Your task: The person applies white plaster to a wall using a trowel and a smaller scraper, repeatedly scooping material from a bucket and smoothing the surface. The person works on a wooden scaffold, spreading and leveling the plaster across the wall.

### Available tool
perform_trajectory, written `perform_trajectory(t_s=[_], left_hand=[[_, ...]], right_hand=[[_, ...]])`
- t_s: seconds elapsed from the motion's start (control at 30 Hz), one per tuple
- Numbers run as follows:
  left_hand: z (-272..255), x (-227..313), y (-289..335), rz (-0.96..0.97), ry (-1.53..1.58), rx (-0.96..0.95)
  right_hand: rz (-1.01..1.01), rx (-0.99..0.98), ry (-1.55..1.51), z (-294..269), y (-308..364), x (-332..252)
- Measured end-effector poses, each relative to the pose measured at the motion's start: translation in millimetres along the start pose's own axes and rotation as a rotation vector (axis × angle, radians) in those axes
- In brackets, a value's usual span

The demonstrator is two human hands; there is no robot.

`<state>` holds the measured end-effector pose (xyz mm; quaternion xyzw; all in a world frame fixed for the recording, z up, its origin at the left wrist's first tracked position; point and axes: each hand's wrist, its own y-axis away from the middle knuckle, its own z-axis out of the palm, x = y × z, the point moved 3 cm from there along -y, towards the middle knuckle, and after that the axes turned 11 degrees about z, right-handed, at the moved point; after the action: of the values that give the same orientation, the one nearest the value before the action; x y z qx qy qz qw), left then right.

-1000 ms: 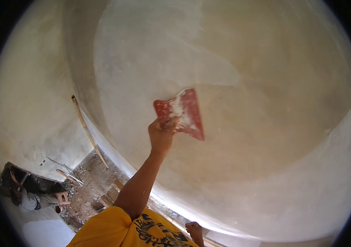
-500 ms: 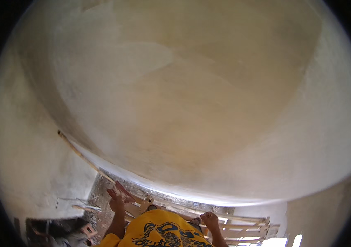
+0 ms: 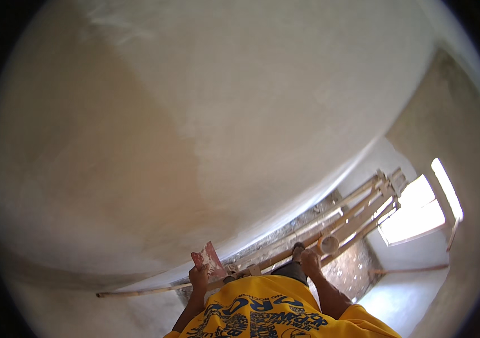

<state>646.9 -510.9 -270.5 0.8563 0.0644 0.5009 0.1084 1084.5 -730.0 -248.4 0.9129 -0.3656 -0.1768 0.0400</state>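
With fingers of the left hand (image 3: 198,276) closed around the narrow side of one pasty red spreader (image 3: 212,259), held it low before the wall (image 3: 251,112), probably to leave its broad edge free. Had the right hand (image 3: 310,262) just beside one round container (image 3: 328,244), with fingers curled; could not tell whether gripping anything. Saw that container over the wooden scaffold (image 3: 387,188), likely placed for easy reach. Counted two hands, one spreader, one container and one long pole (image 3: 138,292).
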Motion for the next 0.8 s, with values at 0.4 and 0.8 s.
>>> perform_trajectory(t_s=[0.4, 0.8], left_hand=[[68, 74, 18, 0.02, -0.114, -0.199], [49, 88, 15, -0.043, -0.116, -0.177]], right_hand=[[0.412, 0.037, -0.728, -31, 13, 17], [0.36, -0.317, -0.868, -65, -75, -38]])
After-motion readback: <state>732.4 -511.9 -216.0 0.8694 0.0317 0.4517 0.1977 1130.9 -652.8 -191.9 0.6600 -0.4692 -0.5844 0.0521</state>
